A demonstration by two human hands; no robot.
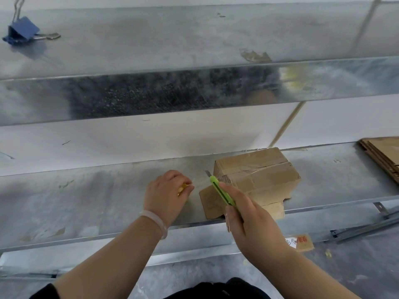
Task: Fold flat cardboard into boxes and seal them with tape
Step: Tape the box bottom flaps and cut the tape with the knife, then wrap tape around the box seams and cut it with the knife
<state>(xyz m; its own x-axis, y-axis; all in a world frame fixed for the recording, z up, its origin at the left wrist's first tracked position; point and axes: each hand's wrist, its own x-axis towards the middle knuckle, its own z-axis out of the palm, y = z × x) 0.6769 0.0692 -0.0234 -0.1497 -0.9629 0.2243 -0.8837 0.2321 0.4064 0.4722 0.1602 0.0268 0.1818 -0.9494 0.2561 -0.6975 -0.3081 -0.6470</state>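
**Entry: tape cut-off at a sealed box**

- **Cardboard box** [254,180]: landmark. It is sitting on the metal table [86,201] close to its front edge. The flaps are lying closed, and bands of clear tape [257,169] are crossing the top.
- **Right hand** [254,223]: in front of the box and overlapping its near-left corner. The fingers are clenching round a green utility knife [222,194], with the forefinger lying along the handle.
- **Knife axis:** running from the right hand diagonally up and left. The blade [207,173] is sticking out just left of the box's left face, in the gap between the box and the left hand.
- **Left hand** [166,193]: left of the box and apart from it, wearing a pale bracelet [155,221]. The fingers are curling down over a yellow object [183,187]. This is judged to be the tape roll, though most of it is hidden.
- **Governing relation:** the blade is standing between the roll and the box, nearer the box. Any tape stretching across that gap is too clear to make out. The step is judged to be severing the tape from the roll, which calls for the left hand to be holding tension.
- **Flat cardboard stack** [382,156]: lying well right of the box on the same table.
- **Blue binder clip** [21,31]: lying on the upper shelf [194,35], far up and left of the box.
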